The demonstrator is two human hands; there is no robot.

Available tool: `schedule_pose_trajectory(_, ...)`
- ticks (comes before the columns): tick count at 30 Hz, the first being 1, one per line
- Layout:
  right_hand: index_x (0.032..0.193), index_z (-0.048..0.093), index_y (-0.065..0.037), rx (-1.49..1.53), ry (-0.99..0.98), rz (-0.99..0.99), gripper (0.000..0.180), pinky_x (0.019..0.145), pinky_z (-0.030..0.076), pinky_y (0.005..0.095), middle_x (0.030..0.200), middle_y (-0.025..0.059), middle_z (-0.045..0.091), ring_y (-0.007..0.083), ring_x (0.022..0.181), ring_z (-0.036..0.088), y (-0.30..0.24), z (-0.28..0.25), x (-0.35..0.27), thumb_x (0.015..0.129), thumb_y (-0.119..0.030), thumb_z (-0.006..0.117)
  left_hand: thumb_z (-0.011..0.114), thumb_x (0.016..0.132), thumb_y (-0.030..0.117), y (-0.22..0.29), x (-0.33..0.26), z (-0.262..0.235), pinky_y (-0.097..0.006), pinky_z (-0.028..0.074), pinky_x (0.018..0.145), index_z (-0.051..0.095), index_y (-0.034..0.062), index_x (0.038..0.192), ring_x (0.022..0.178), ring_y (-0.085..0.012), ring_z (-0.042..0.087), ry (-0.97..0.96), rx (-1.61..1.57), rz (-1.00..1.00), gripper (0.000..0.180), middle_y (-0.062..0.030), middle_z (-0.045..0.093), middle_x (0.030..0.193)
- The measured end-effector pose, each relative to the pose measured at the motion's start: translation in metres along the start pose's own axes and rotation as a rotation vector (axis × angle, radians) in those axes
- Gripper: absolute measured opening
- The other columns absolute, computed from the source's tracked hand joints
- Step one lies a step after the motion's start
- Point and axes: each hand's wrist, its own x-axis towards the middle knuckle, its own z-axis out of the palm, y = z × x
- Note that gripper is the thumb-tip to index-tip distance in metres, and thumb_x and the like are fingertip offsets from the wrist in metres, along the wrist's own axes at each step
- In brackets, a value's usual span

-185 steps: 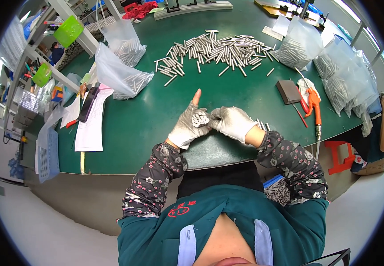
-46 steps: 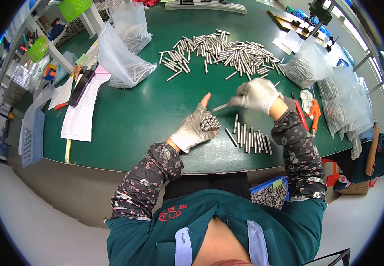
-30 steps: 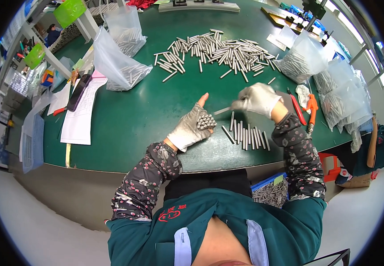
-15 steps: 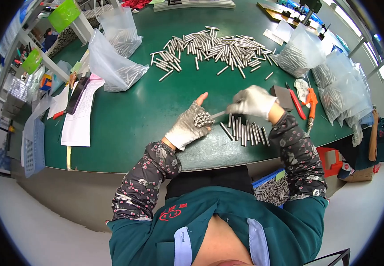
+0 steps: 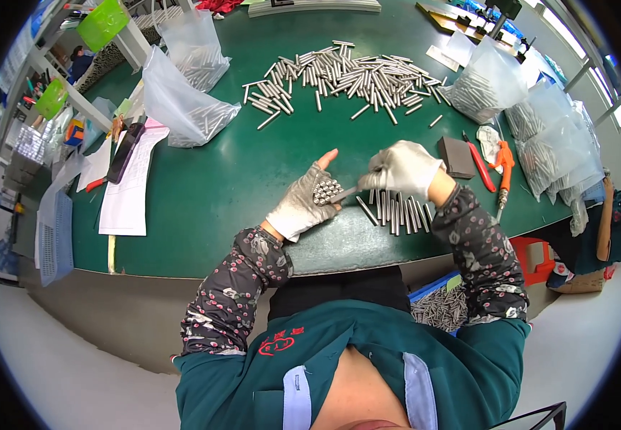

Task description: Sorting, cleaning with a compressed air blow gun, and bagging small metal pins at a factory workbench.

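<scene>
My left hand [image 5: 300, 204], in a white glove with bare fingertips, wraps round a bundle of steel pins [image 5: 327, 191] with the round ends facing up. Its thumb points away from the bundle. My gloved right hand [image 5: 405, 169] pinches a narrow grey strip [image 5: 345, 195], whose far end lies at the bundle's right side. Motion blur hides whether that strip is a flat tool or another pin. Just below the right hand, a row of loose steel pins [image 5: 396, 215] lies on the green table [image 5: 267, 161], partly covered by the hand.
A heap of steel pins [image 5: 353, 75] spreads across the far table. Bags of pins [image 5: 188, 107] stand left, more bags [image 5: 486, 82] right. Near my right hand are a dark block [image 5: 456, 157], red-handled pliers [image 5: 481, 168] and an orange air gun [image 5: 504, 166]. Another person's arm [image 5: 604, 222] shows far right.
My right hand has shifted slightly left and down, bringing the grey strip across the bundle's right edge. My left hand has stayed in place with the bundle.
</scene>
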Motion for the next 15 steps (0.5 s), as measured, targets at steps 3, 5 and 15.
schedule_pose_trajectory(3,0.07,0.067,-0.01,-0.15,0.018,0.204,0.031,0.055,0.047,0.0355,0.061,0.0123,0.06,0.028,0.057,0.059,0.031,-0.015,-0.001,0.072,-0.041,0.063,0.063,0.066,-0.011,-0.004,0.007,0.004,-0.02,0.042,0.076,0.018,0.0181,0.14,0.084,-0.0071,0.048,-0.01,0.032,0.017,0.091,0.002,0.043,0.087)
schedule_pose_trajectory(5,0.072,0.068,-0.011,-0.061,0.022,0.145,0.035,0.059,0.048,0.0359,0.065,0.0123,0.061,0.0282,0.061,0.06,0.01,-0.011,0.0,0.071,-0.045,0.063,0.062,0.066,-0.011,0.001,0.005,0.003,-0.02,0.041,0.076,0.018,0.0181,0.14,0.082,-0.007,0.047,-0.003,-0.02,0.004,0.091,0.0021,0.043,0.087)
schedule_pose_trajectory(15,0.072,0.068,-0.011,-0.007,-0.034,-0.043,0.041,0.061,0.048,0.0358,0.062,0.0134,0.06,0.0282,0.062,0.06,-0.02,0.001,0.01,0.07,-0.05,0.061,0.066,0.066,0.0,-0.007,0.003,0.0,-0.023,0.043,0.074,0.016,0.017,0.14,0.073,-0.0101,0.051,-0.006,0.028,0.088,0.091,0.0003,0.051,0.081)
